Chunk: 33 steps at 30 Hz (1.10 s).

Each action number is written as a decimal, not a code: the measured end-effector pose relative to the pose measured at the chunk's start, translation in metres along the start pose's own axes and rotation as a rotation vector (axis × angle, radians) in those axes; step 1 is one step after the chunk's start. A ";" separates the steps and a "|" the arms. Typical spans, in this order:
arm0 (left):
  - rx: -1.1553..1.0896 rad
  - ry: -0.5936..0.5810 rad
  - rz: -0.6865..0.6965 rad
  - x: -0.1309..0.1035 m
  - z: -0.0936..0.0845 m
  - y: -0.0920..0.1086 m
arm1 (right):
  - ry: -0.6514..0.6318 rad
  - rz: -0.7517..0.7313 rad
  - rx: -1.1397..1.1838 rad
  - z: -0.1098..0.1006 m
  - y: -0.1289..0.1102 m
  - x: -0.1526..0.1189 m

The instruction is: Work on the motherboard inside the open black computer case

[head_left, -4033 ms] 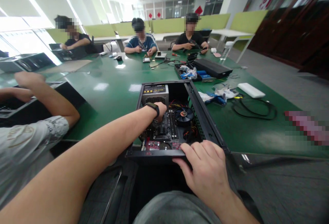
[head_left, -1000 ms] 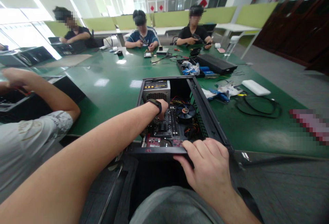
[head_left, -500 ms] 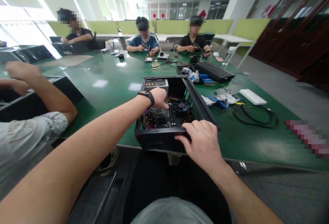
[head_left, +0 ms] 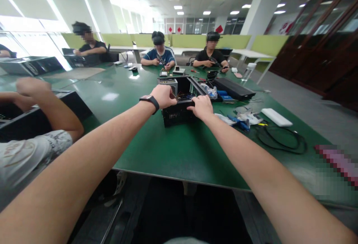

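Note:
An open black computer case (head_left: 179, 117) lies on the green table, tilted up at the side nearest me. At its near left edge is my left hand (head_left: 163, 96), with a watch at the wrist, its fingers curled over the rim. My right hand (head_left: 203, 106) grips the near rim further right, thumb outside and fingers over the top. Behind my left hand a grey power supply (head_left: 170, 82) shows inside the case. Most of the case's inside is hidden by the near wall and my hands.
To the left, a co-worker's arm (head_left: 56, 106) rests by another black case (head_left: 75, 106). Right of my case lie plastic bags with blue parts (head_left: 242, 120), a black cable (head_left: 282, 145), a white box (head_left: 276, 117) and a black panel (head_left: 235, 88). People sit across the table.
The computer case has moved away from me, further onto the table, and has turned. Both my arms have stretched forward with it. My left hand has shifted from over the inside to the near rim.

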<state>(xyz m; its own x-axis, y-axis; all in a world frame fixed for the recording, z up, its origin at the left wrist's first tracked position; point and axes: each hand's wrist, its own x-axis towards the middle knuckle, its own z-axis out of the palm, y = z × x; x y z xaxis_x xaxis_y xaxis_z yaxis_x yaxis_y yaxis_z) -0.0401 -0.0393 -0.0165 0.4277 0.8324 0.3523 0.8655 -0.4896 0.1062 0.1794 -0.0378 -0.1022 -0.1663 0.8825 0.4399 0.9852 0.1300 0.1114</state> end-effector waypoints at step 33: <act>0.163 -0.417 0.294 -0.052 0.023 0.049 | 0.087 -0.052 0.221 -0.122 -0.074 -0.232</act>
<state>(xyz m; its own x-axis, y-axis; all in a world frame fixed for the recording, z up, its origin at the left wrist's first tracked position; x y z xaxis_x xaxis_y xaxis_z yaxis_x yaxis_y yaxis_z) -0.0139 -0.1007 -0.0513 0.6966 0.7152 -0.0571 0.7089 -0.6983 -0.0990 0.1404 -0.3066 -0.1040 -0.2107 0.8307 0.5152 0.9586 0.2789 -0.0576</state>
